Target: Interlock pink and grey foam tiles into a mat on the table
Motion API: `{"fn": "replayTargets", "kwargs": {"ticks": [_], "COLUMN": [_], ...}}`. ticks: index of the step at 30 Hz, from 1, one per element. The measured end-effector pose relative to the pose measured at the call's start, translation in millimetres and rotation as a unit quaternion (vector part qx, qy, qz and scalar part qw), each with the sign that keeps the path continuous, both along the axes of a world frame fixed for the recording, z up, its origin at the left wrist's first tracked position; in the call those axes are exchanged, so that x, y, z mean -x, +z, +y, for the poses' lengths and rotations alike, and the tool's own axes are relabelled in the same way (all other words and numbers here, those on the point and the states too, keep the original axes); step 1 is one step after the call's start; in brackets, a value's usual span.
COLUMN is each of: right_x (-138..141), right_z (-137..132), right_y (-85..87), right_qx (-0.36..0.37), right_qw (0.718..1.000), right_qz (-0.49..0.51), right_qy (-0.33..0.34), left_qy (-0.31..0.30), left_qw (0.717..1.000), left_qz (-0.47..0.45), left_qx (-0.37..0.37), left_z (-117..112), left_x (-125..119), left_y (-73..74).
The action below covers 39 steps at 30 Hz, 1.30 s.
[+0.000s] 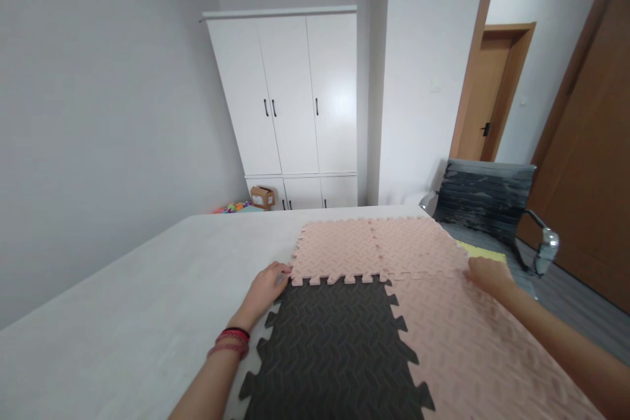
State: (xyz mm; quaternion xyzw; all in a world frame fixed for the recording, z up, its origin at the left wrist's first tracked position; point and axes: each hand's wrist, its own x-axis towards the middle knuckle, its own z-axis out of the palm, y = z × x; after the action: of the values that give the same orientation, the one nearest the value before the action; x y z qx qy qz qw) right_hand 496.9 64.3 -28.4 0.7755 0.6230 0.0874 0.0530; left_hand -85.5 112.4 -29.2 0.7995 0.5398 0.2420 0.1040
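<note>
Pink interlocking foam tiles (335, 248) lie on a white tabletop, with a second pink tile (418, 246) joined at the far right. A larger pink tile (472, 348) reaches toward me on the right. A black foam tile (335, 348) lies in front of the far-left pink tile, whose toothed edge laps over its far edge. My left hand (268, 285) is closed at the near left corner of that pink tile, fingertips on its edge. My right hand (487, 273) is closed on the mat's right edge, near the seam between two pink tiles; its fingertips are hidden.
The white tabletop (147, 289) extends left of the mat. A chair (485, 200) stands beyond the right edge, with something yellow (485, 253) on its seat. A white wardrobe (290, 98), a cardboard box (262, 197) and colourful items (231, 208) are behind the table.
</note>
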Motion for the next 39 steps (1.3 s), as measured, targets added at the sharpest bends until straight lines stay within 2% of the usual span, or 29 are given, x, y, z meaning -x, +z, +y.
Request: {"fn": "replayTargets", "kwargs": {"ticks": [4, 6, 8, 10, 11, 13, 18, 25, 35, 39], "right_x": [46, 79, 112, 140, 152, 167, 173, 172, 183, 192], "right_z": [7, 14, 20, 25, 28, 33, 44, 38, 37, 29], "right_y": [4.9, 3.0, -1.7, -7.4, -10.1, -14.6, -18.6, -15.5, -11.8, -6.9], "right_qx": [-0.042, -0.049, -0.038, -0.022, -0.017, -0.013, -0.019, -0.034, -0.023, -0.024], "right_qw": [0.997, 0.989, 0.967, 0.932, 0.919, 0.910, 0.913, 0.916, 0.942, 0.955], "right_qz": [0.024, 0.061, 0.128, 0.200, 0.224, 0.245, 0.243, 0.216, 0.133, 0.083], "right_qy": [0.059, 0.123, 0.218, 0.301, 0.325, 0.335, 0.325, 0.336, 0.306, 0.285], "left_qy": [0.007, 0.014, 0.022, 0.028, 0.028, 0.022, 0.011, 0.005, 0.055, 0.079], "left_qw": [1.000, 1.000, 0.999, 0.999, 0.999, 0.999, 0.998, 0.995, 0.985, 0.982], "left_qz": [0.013, 0.021, 0.028, 0.033, 0.035, 0.039, 0.053, 0.095, 0.165, 0.171], "left_qx": [-0.014, -0.017, -0.017, -0.015, -0.014, -0.014, -0.021, -0.028, -0.015, -0.018], "left_z": [-6, -9, -12, -14, -15, -16, -14, -11, -10, -11], "left_x": [-1, -1, -1, 1, 1, 3, 2, 1, -14, -17], "left_y": [3.0, 4.7, 5.6, 5.6, 5.2, 4.0, 2.8, 4.1, -2.1, 2.2]}}
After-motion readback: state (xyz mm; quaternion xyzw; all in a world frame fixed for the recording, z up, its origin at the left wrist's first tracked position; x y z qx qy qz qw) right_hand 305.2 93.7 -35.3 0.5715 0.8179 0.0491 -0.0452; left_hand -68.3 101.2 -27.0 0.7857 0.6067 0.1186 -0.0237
